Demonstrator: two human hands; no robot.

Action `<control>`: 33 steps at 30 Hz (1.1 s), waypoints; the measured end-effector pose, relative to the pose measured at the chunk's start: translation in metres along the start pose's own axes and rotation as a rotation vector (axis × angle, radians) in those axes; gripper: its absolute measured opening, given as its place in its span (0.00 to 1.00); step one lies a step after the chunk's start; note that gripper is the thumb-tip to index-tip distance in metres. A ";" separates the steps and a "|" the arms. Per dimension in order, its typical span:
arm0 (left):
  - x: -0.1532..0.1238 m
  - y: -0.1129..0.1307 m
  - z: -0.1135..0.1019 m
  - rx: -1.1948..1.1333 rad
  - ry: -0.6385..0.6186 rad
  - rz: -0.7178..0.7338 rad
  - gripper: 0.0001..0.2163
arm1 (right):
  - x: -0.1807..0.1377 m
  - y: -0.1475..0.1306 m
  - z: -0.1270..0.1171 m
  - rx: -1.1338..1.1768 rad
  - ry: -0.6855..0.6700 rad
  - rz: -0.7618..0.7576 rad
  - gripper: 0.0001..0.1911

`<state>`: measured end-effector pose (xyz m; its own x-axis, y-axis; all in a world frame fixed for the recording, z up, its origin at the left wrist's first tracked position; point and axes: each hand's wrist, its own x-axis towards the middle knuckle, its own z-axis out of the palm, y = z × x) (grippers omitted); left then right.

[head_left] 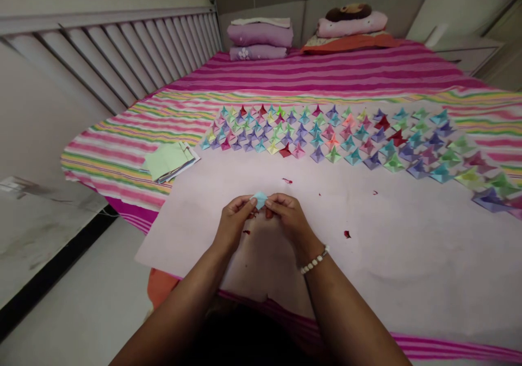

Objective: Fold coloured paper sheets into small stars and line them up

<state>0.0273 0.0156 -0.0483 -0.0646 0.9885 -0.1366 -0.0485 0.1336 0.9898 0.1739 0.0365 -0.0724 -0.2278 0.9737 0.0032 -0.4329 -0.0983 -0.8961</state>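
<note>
A small light-blue folded paper piece (259, 198) is pinched between both my hands above a large pale pink sheet (387, 246). My left hand (234, 220) grips its left side with closed fingers. My right hand (287, 216), with a white bead bracelet at the wrist, grips its right side. Beyond my hands, several rows of small folded paper shapes (326, 135) in many colours lie across the far part of the sheet.
A stack of square paper sheets (169, 161), green on top, lies at the left on the striped bedspread (326, 75). Tiny red scraps (347, 234) dot the pink sheet. Folded blankets (260, 38) and pillows (350, 29) sit at the headboard. A slatted rail (122, 56) runs along the left.
</note>
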 end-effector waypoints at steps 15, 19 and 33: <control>-0.006 0.010 0.004 -0.902 -0.337 -0.635 0.02 | -0.003 0.002 -0.002 0.267 -0.218 0.068 0.16; -0.015 0.007 0.008 -1.028 -0.384 -0.774 0.06 | -0.007 -0.001 -0.001 0.261 -0.209 0.117 0.10; 0.004 0.014 -0.008 0.008 -0.163 -0.051 0.13 | 0.000 0.001 0.000 0.043 0.036 0.068 0.08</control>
<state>0.0185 0.0207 -0.0350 0.1005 0.9786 -0.1796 -0.0393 0.1843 0.9821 0.1738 0.0362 -0.0729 -0.2270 0.9711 -0.0735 -0.4550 -0.1724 -0.8736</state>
